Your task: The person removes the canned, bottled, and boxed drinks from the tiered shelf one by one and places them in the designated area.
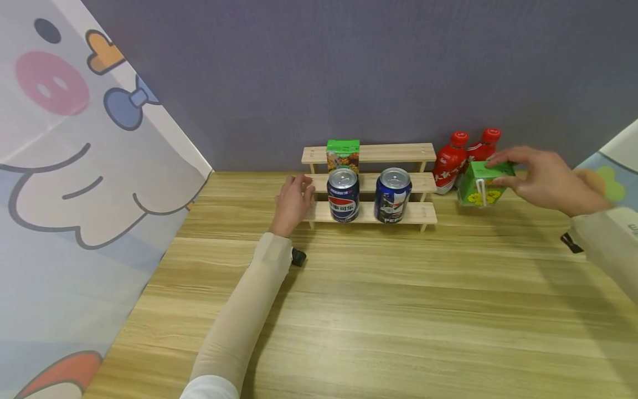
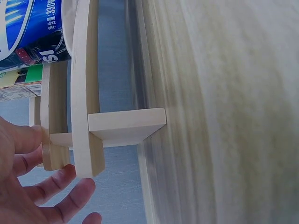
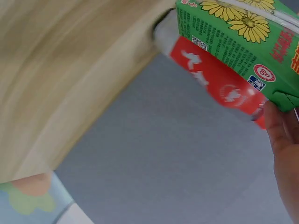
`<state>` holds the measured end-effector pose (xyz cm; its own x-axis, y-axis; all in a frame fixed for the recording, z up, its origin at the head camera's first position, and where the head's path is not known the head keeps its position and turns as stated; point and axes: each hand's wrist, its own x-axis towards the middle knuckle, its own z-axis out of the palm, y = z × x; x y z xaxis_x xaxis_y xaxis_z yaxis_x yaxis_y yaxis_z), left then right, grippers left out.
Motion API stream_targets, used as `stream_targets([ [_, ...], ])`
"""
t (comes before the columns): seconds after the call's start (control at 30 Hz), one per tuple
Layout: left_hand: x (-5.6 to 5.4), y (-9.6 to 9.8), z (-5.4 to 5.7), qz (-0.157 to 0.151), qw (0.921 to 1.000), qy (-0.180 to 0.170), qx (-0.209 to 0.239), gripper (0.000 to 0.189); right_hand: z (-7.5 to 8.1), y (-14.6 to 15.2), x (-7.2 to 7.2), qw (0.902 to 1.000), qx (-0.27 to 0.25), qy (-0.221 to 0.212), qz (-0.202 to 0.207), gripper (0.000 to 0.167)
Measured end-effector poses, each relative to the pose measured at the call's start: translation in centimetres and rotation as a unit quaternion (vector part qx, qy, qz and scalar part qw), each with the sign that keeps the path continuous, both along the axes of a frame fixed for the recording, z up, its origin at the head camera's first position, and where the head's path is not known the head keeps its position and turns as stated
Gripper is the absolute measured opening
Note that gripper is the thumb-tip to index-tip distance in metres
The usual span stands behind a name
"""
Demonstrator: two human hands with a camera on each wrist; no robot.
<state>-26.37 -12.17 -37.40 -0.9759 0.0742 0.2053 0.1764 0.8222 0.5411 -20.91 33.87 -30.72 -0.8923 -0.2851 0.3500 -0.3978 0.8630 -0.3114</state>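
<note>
My right hand (image 1: 548, 180) pinches the top of a green drink carton (image 1: 482, 191) with yellow flowers and a straw on its side. In the right wrist view the carton (image 3: 247, 42) overlaps a red bottle (image 3: 215, 77). My left hand (image 1: 293, 204) is at the left end of a three-step wooden rack (image 1: 399, 152). Its fingers are spread loosely, fingertips (image 2: 83, 186) right at the step ends in the left wrist view. On the rack, a blue Pepsi can (image 1: 343, 202) and a second blue can (image 1: 392, 199) stand in front of another green carton (image 1: 344, 147).
Two red bottles, one in front (image 1: 450, 163) and one behind (image 1: 483, 149), stand right of the rack against the grey partition (image 1: 279, 83). The wood-grain table (image 1: 379, 310) reaches toward me. A cartoon-printed panel (image 1: 60, 166) borders the left side.
</note>
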Motion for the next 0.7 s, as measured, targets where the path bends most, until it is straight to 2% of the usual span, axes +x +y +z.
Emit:
stream_targets([
  [0.2,0.0,0.0,0.0,0.000,1.0000,-0.005,-0.001,0.028,-0.9,1.1,-0.4,0.9972,-0.003,-0.072,-0.019,0.032],
  [0.33,0.0,0.0,0.0,0.000,1.0000,-0.005,0.001,0.028,-1.5,1.5,-0.7,0.9958,-0.003,-0.087,-0.026,0.034],
  [0.7,-0.1,0.0,-0.1,0.003,1.0000,-0.005,-0.006,0.028,-3.0,1.9,-1.1,0.9990,-0.031,-0.028,-0.016,0.028],
])
